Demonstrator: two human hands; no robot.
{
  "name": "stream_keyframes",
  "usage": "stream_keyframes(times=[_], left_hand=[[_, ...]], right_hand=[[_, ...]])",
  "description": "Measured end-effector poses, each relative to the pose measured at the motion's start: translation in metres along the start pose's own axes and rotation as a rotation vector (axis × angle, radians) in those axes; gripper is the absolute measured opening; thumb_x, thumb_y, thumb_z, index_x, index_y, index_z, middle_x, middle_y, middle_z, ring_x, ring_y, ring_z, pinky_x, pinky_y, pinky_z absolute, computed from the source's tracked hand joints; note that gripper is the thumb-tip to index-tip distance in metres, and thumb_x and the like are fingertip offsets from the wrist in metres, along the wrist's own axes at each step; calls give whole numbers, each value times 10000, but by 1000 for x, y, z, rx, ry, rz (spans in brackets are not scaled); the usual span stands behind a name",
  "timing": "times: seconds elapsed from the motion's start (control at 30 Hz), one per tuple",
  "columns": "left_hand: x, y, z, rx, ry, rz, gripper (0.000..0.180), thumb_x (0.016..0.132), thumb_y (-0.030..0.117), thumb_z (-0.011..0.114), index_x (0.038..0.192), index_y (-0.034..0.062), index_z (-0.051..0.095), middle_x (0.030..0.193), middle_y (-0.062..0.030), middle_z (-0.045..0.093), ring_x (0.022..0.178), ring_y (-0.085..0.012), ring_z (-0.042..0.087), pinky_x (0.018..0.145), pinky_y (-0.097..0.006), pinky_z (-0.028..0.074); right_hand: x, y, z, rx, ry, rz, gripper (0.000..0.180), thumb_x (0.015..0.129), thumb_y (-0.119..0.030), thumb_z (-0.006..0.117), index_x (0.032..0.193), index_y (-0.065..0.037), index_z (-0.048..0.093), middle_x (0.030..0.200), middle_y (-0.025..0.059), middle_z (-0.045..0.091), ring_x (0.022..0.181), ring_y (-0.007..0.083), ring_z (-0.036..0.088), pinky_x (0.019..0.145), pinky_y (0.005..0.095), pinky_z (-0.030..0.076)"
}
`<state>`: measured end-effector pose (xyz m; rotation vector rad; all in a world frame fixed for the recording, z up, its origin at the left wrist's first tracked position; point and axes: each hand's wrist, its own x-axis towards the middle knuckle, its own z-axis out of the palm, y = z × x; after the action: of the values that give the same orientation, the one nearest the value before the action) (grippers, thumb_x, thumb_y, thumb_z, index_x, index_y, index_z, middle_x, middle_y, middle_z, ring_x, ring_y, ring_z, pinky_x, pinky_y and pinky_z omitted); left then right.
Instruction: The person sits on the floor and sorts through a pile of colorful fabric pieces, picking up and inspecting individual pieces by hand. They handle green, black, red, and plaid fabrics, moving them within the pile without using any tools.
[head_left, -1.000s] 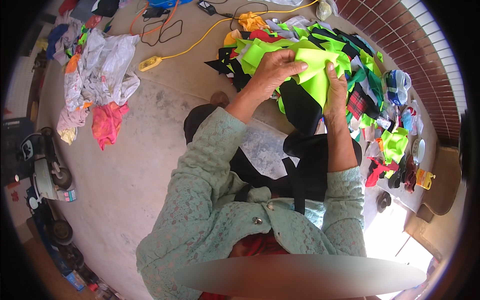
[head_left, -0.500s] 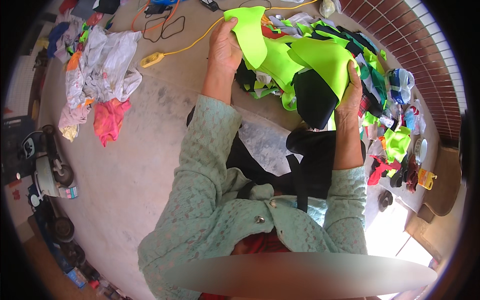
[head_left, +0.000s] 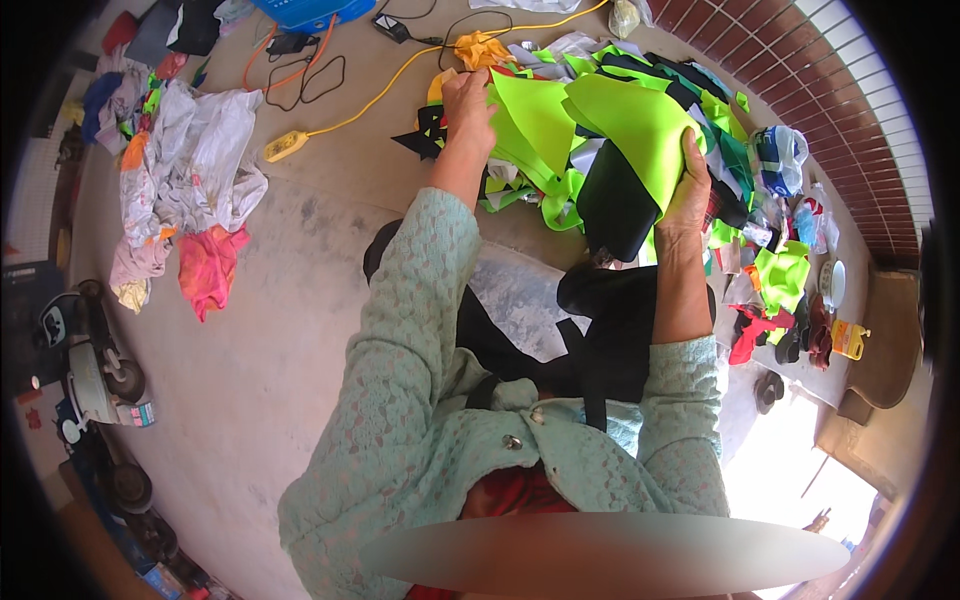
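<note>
My right hand (head_left: 688,192) is closed on a broad neon yellow-green fabric piece (head_left: 640,115), its thumb lying along the right edge. A black fabric piece (head_left: 617,198) hangs below it; whether this is the same piece's underside, I cannot tell. At the left side of the scrap heap, my left hand (head_left: 468,112) is closed at the edge of another neon fabric piece (head_left: 532,112). Its fingertips are partly hidden. Beneath and behind both hands lies the heap of fabric scraps (head_left: 715,110), mostly neon, black and grey.
A yellow cable with a power strip (head_left: 287,146) crosses the floor beyond my left arm. Crumpled white cloth (head_left: 195,130) and a pink cloth (head_left: 212,268) lie to the left. A tiled wall (head_left: 800,80) borders the heap. A wooden stool (head_left: 888,335) stands at right.
My left hand has lowered toward the heap, and the neon piece raised in it has come down. An orange-yellow cloth and black scraps now show beside it. My right hand has shifted slightly left.
</note>
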<state>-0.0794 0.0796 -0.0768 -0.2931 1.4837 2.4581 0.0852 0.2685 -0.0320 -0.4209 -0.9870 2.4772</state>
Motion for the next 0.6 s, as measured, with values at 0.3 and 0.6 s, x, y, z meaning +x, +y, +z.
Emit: stream_keyframes(times=[0.3, 0.6], left_hand=[[-53, -1, 4, 294, -602, -192, 543, 811, 468, 570, 1176, 77, 477, 1175, -104, 520, 1075, -233, 513, 897, -405, 367], [-89, 12, 14, 330, -745, 114, 545, 794, 373, 637, 1185, 13, 516, 1101, -62, 570, 1009, -141, 510, 897, -300, 388]], right_hand=[[-5, 4, 7, 245, -93, 169, 403, 874, -322, 545, 1130, -10, 533, 1048, 116, 609, 914, 234, 601, 833, 338, 475], [-11, 10, 16, 297, -139, 244, 416, 884, -343, 527, 1131, -9, 529, 1057, 114, 606, 935, 234, 591, 849, 345, 465]])
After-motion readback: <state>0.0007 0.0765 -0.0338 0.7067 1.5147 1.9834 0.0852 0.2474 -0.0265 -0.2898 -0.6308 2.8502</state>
